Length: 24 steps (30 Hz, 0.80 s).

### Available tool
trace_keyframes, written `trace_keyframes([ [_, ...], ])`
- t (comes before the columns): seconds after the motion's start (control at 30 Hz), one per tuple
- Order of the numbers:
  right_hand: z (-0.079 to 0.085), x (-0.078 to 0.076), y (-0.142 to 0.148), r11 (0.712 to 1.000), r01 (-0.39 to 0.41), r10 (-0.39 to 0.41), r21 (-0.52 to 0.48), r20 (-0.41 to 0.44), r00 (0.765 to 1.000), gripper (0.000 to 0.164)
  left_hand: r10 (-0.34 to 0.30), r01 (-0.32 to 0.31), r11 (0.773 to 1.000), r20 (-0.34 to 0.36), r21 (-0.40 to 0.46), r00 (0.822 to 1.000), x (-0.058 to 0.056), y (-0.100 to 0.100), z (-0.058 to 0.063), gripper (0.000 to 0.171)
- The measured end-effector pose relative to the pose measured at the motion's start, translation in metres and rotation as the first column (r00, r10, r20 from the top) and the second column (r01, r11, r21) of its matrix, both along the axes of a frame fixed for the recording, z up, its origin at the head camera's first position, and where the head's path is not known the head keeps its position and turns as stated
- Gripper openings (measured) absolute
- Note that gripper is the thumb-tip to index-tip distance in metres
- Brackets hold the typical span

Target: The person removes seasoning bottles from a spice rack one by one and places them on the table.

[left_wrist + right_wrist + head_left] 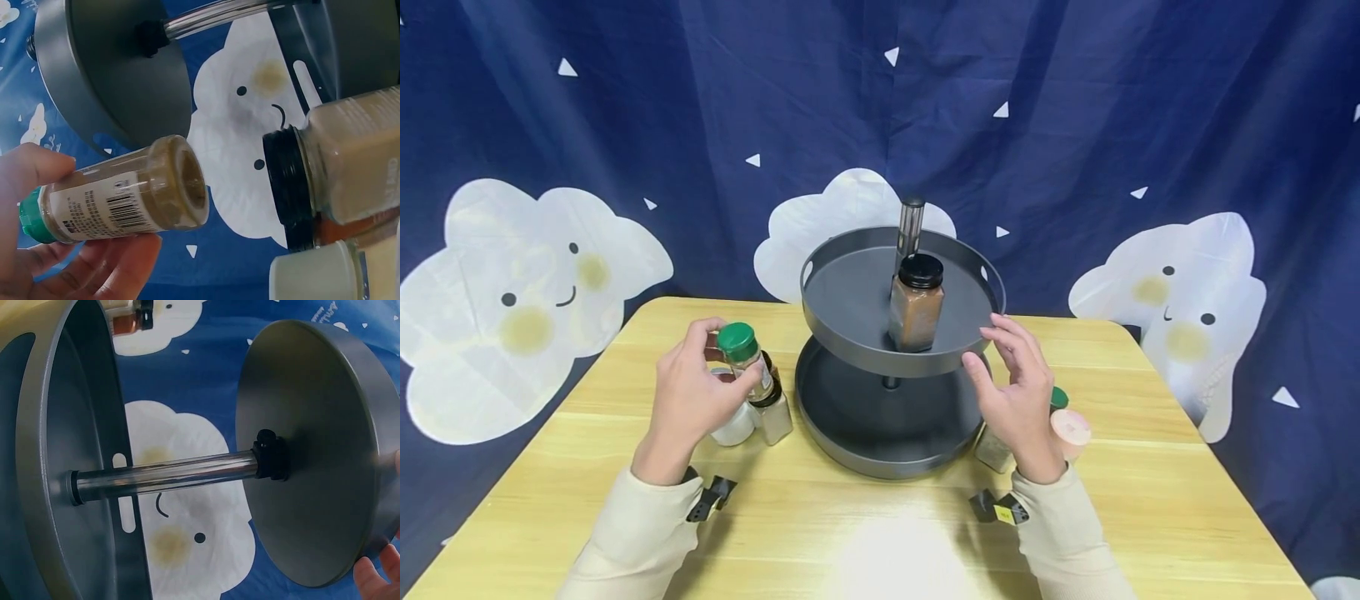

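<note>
My left hand (pixel 688 396) holds a spice jar with a green cap (pixel 745 354), pinched between thumb and fingers above the table's left side. The left wrist view shows its brown contents and a barcode label (pixel 125 209). On the upper tray (pixel 850 292) of a dark two-tier rack stands a square jar of brown spice with a black lid (pixel 916 315), before the metal post (pixel 910 227). My right hand (pixel 1018 396) is at the upper tray's right rim, fingers loosely spread and fingertips touching it. Below, the lower tray (pixel 850 417) shows no jars.
Left of the rack, a black-lidded jar of pale powder (pixel 775 423) and a white-lidded jar (pixel 312 272) stand close together. Behind my right hand are a pink-lidded jar (pixel 1071 429), a green lid (pixel 1058 398) and another jar (pixel 994 450). A blue cloud-print curtain (pixel 820 100) hangs behind the wooden table.
</note>
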State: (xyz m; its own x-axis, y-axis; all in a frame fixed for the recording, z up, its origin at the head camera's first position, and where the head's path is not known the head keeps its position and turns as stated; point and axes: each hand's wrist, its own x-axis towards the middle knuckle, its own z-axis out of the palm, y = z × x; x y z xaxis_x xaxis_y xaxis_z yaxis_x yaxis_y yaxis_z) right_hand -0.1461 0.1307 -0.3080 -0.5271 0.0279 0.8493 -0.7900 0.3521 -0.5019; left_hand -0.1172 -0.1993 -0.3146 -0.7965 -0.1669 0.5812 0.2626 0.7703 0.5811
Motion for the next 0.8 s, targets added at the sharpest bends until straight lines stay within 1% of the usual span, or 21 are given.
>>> trace_keyframes([
  [0.13,0.000,0.000,0.000,1.000,0.009,-0.009,0.007,0.007,1.000,0.033,0.009,-0.008,1.000,0.017,-0.017,1.000,0.003,-0.004,-0.003,0.051],
  [0.3,-0.001,0.000,0.000,1.000,0.015,-0.015,0.011,0.011,1.000,0.034,0.006,-0.005,0.999,0.015,-0.032,1.000,0.006,-0.009,-0.009,0.050],
  [0.5,0.000,0.000,0.000,1.000,0.013,-0.013,0.011,0.006,1.000,0.034,0.031,-0.028,0.999,0.071,-0.032,0.997,0.011,-0.013,-0.014,0.049],
  [0.8,0.000,0.001,-0.001,1.000,0.015,-0.015,0.008,-0.004,1.000,0.033,0.051,-0.046,0.997,0.094,-0.061,0.994,0.021,-0.017,-0.014,0.049],
])
